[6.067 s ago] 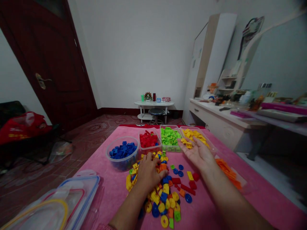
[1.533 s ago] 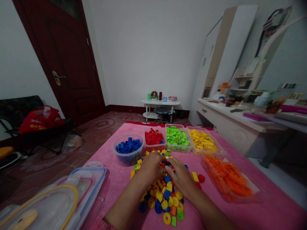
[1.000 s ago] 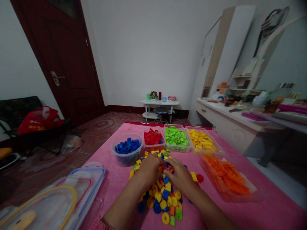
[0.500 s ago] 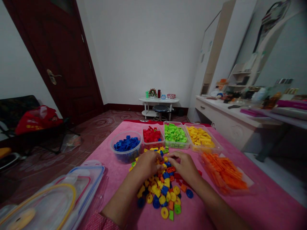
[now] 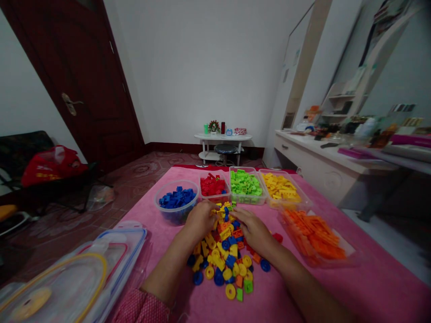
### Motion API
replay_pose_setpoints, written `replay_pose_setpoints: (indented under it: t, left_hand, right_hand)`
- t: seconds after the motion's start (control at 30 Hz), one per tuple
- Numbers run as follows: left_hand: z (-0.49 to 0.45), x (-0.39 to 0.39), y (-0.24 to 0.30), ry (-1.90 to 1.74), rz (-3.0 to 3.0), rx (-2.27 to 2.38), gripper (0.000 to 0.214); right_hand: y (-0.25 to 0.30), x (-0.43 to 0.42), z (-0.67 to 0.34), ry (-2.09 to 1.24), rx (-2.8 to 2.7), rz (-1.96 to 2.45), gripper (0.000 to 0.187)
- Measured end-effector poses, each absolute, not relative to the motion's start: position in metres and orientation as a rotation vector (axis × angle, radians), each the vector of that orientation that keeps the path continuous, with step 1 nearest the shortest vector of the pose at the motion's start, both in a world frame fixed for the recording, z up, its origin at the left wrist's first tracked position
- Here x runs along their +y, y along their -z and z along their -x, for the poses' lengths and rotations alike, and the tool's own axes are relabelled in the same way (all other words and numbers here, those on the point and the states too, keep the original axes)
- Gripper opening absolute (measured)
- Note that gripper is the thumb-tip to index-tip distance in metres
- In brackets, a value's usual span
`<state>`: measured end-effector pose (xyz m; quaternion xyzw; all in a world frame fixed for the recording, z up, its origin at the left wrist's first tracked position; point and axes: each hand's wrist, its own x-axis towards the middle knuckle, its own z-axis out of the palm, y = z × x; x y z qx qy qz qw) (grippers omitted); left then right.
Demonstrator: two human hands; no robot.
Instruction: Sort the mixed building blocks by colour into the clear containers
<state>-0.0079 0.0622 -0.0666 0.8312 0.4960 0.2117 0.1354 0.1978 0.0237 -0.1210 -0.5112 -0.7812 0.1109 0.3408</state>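
A mixed pile of toy building bricks (image 5: pixel 220 255) in yellow, blue, orange, red and green lies on the pink cloth, with several round wheel-like pieces along its near edge. My left hand (image 5: pixel 202 218) rests against the pile's upper left side, its fingers bent loosely over the bricks and partly hidden. On the opposite side, my right hand (image 5: pixel 254 228) lies over the bricks with its fingers stretched toward the upper left. I see no brick gripped in either hand.
Behind the pile stand a round tub of blue bricks (image 5: pixel 178 199) and boxes of red bricks (image 5: pixel 213 185), green bricks (image 5: pixel 246 184) and yellow bricks (image 5: pixel 281 187). A box of orange bricks (image 5: pixel 318 235) is at right. Clear lids (image 5: pixel 114 251) lie stacked at left.
My hands have moved apart, the left one leftward to the pile's edge, uncovering bricks in the middle. The right hand's fingers have straightened. The view has shifted slightly.
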Motion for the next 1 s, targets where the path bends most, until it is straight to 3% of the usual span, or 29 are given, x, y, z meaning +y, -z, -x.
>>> replay_pose_setpoints:
  t: [0.13, 0.53, 0.73, 0.87, 1.0]
  left_hand:
    - [0.008, 0.061, 0.068, -0.503, -2.407, 1.482, 0.034]
    - [0.01, 0.051, 0.057, -0.251, -2.396, 1.606, 0.031]
    - [0.007, 0.056, 0.057, -0.594, -2.271, 1.505, 0.025]
    - [0.001, 0.06, 0.058, -0.932, -1.988, 1.229, 0.023]
    - [-0.007, 0.057, 0.058, -1.041, -1.839, 1.152, 0.029]
  right_hand:
    - [0.121, 0.021, -0.193, -0.275, -2.153, 1.264, 0.059]
    - [0.101, 0.013, -0.201, -0.187, -2.12, 1.575, 0.031]
    - [0.081, 0.008, -0.191, -0.31, -1.92, 1.483, 0.026]
    - [0.071, 0.004, -0.172, -0.583, -1.647, 1.368, 0.036]
    - [0.07, 0.001, -0.163, -0.707, -1.558, 1.297, 0.04]
